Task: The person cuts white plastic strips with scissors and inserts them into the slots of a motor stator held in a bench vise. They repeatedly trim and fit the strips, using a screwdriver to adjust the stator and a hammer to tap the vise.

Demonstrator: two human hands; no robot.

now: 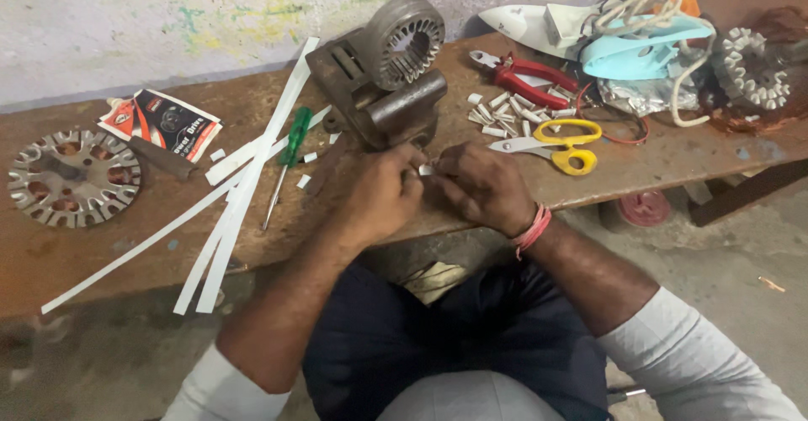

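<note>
At the surface's (101,253) front edge, both hands, left (380,195) and right (481,187), pinch a small white paper piece (426,169); a vise (379,93) stands just behind, yellow scissors (560,143) near.

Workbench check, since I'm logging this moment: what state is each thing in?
Left hand: pinching the small white paper piece.
Right hand: pinching the same piece.
Stator core: clamped in the vise.
Yellow scissors: lying slightly open.
Red pliers: lying flat.
Green screwdriver: lying flat.
White paper strips: uncut, crossed.
Cut paper pieces: heaped loose.
</note>
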